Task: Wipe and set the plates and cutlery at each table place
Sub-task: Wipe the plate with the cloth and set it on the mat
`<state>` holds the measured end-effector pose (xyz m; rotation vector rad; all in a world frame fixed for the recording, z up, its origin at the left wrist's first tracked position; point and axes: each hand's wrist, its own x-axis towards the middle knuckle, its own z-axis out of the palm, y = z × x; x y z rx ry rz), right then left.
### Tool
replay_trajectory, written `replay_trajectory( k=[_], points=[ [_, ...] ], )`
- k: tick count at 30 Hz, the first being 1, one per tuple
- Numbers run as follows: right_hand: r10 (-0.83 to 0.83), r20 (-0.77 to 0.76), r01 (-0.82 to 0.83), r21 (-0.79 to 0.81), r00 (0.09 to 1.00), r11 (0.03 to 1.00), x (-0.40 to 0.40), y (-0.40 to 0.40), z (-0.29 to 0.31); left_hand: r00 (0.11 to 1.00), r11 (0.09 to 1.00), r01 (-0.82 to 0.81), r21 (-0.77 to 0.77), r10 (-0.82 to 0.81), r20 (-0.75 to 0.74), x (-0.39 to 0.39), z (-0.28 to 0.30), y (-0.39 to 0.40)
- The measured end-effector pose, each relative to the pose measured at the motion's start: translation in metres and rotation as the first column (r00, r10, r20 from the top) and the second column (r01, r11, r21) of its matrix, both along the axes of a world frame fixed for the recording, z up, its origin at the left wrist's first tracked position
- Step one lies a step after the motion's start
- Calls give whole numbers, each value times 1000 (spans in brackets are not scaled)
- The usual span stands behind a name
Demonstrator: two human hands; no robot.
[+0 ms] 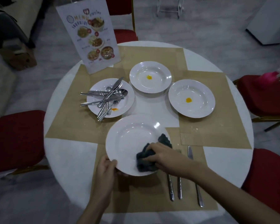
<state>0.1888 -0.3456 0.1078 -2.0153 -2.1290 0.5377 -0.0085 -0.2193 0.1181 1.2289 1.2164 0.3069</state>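
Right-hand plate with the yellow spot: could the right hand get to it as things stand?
Probably yes: the plate lies uncovered, with nothing between, but the right hand holds a cloth.

A restaurant: a standing menu card (87, 36), a round table (233, 167), red chairs (16, 139).

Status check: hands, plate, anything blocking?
Left hand grips near plate rim. Right hand rubs cloth on it. Three plates still stained; nothing blocking.
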Motion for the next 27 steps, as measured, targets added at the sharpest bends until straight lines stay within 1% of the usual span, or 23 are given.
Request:
replay_trajectory(
  k=[1,3,4,6,8,9,10,12,14,15,16,17,18,19,20,22,23,24,27],
  points=[
    [-61,1,61,-26,998,998,11,-9,-2,1000,1000,10,9,-10,9,-6,1,2],
    [-210,69,209,12,975,978,29,-22,-15,999,999,45,6,-46,20,-11,5,-1],
    [-311,107,309,36,944,950,31,-24,-20,997,997,73,-2,-73,29,-10,6,-5],
    [-499,122,506,-37,858,862,20,-11,-23,988,989,149,-14,-148,45,-3,5,-18],
    [-587,32,586,-131,809,800,1,13,-21,975,976,218,-12,-217,49,9,1,-33],
    [-584,15,581,-119,812,805,-9,26,-19,972,973,231,-13,-230,49,15,0,-38],
    [-549,10,547,-101,836,831,-19,36,-17,973,974,225,-19,-223,58,20,-2,-40],
    [-450,-32,449,-38,892,893,-33,45,-14,988,988,137,-72,-132,76,22,-6,-34],
    [-282,-47,284,52,958,957,-39,37,-8,998,995,31,-99,-25,63,12,-10,-20],
    [-169,-26,170,71,985,983,-40,29,-3,999,997,7,-80,-4,44,3,-11,-13],
    [-75,-1,75,56,997,996,-38,21,-1,1000,998,1,-60,1,28,-7,-12,-8],
    [-21,36,19,46,999,999,-33,13,0,1000,999,-1,-49,2,21,-15,-12,-5],
    [0,84,-5,57,996,998,-26,5,-3,1000,999,3,-50,-2,26,-22,-11,-5],
    [-18,133,12,50,991,999,-18,-1,-5,999,998,13,-57,-11,36,-26,-10,-8],
    [-69,189,62,38,980,997,-10,-5,-10,998,998,29,-63,-26,49,-28,-9,-11],
    [-186,316,193,8,930,981,3,-9,-21,993,995,79,-68,-72,89,-26,-8,-21],
    [-234,343,253,-10,910,967,4,-7,-24,989,991,115,-70,-107,102,-22,-9,-26],
    [-273,333,299,-30,902,954,0,-3,-26,984,986,150,-72,-142,110,-18,-9,-32],
    [-341,142,354,-80,929,932,-29,18,-25,979,978,186,-94,-177,103,-5,-13,-41]
  ],
)
